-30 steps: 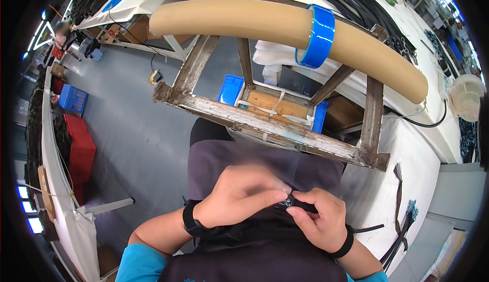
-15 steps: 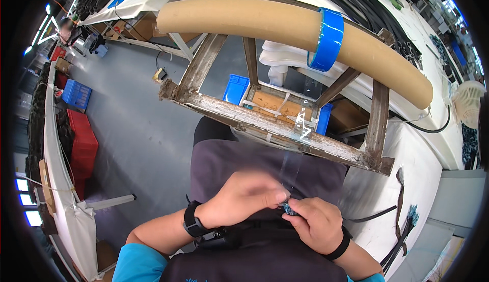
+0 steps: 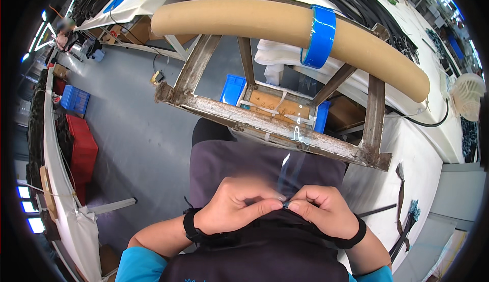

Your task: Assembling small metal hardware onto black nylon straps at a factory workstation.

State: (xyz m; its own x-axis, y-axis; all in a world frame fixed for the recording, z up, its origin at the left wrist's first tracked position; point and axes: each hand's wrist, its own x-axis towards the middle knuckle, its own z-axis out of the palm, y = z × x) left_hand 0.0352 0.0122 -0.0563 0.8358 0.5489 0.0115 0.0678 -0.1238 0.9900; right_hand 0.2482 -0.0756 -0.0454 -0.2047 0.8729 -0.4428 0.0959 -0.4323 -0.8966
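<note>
Strip: a thin, clear strip of film or tape (image 3: 286, 172) runs from the fingertips of both hands up and away toward the near rail of the wooden frame; it is see-through with one bright glint near its upper end, and its far end is hard to trace.
Long axis: up and away from the person, tilting slightly right, over the lap.
Small part: something dark and tiny (image 3: 286, 206) sits where the fingertips meet, too small to tell what it is.
Left hand (image 3: 235, 209): fingers curled, thumb and forefinger pinched at the strip's near end; a dark band on the wrist.
Right hand (image 3: 322, 210): likewise clenched in a pinch, its fingertips touching those of the left; both sit equally near the strip, which rises just above them.
Lap: dark grey apron or cloth (image 3: 229, 159) beneath the hands.
Wooden frame (image 3: 285, 129): worn, paint-flecked, just beyond the knees, with white ties across its middle.
Cardboard tube (image 3: 265, 22): long, tan, lying across the frame's far edge, wrapped by a blue tape band (image 3: 320, 36).
Blue bin (image 3: 233, 88): under the frame.
Floor (image 3: 127, 129): grey, to the left, with red crates (image 3: 81, 154) by its left edge.
</note>
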